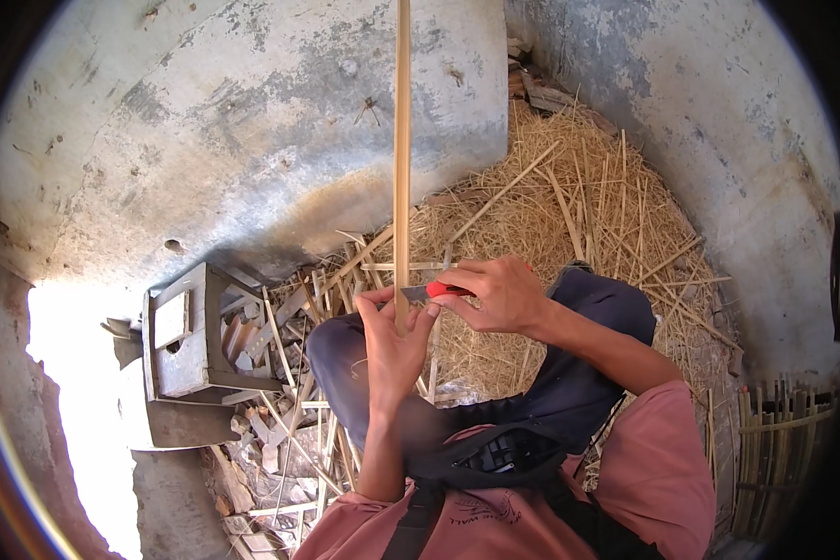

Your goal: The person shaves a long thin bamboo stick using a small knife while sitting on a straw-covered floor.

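My left hand grips the lower end of a long thin bamboo strip that stands upright and runs out of the top of the picture. My right hand holds a knife with a red handle; its blade lies against the strip just above my left thumb. Both hands are over my knees, which are in dark trousers.
A small grey wooden stool stands at the left. Bamboo offcuts and shavings litter the floor by my legs. A heap of straw-like shavings fills the corner behind. Grey plastered walls close in. Bamboo slats lean at right.
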A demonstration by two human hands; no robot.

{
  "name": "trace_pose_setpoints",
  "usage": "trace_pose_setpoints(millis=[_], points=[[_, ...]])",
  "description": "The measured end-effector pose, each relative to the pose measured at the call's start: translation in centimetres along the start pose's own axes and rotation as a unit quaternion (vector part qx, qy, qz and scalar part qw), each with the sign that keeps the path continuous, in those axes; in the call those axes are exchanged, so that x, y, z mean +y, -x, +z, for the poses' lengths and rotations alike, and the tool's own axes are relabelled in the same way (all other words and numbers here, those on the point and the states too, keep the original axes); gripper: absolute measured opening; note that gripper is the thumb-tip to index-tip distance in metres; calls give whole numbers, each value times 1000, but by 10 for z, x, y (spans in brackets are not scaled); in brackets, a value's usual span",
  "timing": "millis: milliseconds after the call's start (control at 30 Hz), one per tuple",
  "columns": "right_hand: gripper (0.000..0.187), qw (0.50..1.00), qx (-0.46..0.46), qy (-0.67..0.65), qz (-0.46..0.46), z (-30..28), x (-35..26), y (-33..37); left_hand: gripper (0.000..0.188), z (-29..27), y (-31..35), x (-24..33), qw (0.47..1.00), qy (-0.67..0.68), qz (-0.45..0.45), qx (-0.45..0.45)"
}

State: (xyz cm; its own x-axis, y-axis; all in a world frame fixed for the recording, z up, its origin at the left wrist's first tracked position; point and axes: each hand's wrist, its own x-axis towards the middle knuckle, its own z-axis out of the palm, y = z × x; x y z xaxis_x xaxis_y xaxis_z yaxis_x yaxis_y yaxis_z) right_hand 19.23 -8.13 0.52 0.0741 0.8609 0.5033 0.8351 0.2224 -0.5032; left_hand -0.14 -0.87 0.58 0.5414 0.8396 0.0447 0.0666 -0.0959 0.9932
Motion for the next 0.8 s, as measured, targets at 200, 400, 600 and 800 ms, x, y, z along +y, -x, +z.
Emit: trace_pose_setpoints(millis=[200,400,600,800], points=[[27,1000,5,7,1,1,0,0,49,1,0,1,1000,17,4,3],[27,1000,3,11,0,0,-1,-1,49,2,1,1,1000,12,0,11],[27,1000,5,19,0,1,0,-1,51,1,3,0,1000,0,1,18],[27,1000,12,12,10,0,0,-1,52,-1,7,3,1000,-15,-13,15]])
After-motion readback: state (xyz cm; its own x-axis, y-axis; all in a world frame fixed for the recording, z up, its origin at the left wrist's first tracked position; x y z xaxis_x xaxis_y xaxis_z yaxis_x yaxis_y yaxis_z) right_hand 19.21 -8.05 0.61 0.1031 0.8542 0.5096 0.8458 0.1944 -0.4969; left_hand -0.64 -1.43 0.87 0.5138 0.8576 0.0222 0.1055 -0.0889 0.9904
